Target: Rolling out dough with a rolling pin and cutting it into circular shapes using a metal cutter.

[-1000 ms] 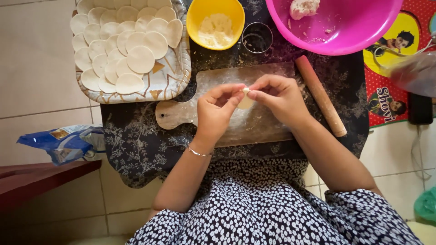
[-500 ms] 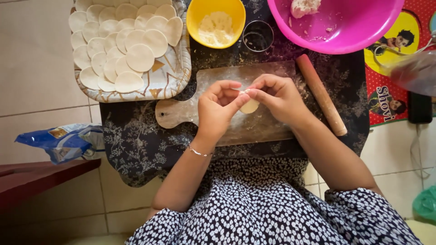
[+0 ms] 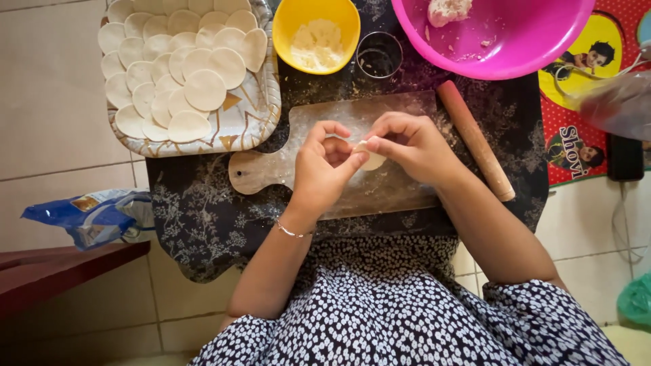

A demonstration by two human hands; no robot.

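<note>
The person wears a dark navy garment [image 3: 407,318] printed all over with small white, petal-like specks; it fills the near part of the view. Its short sleeves end above the elbows, leaving both forearms bare. A thin silver bracelet [image 3: 291,232] circles the left wrist. No rings show on the fingers.

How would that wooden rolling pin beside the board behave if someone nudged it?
The rolling pin is a plain round cylinder lying flat on the dark patterned cloth, so it would probably roll sideways. The soft cloth may slow it. It looks like solid wood, likely stiff and fairly weighty. A floury dusting might make it slightly slippery to grip.
</note>
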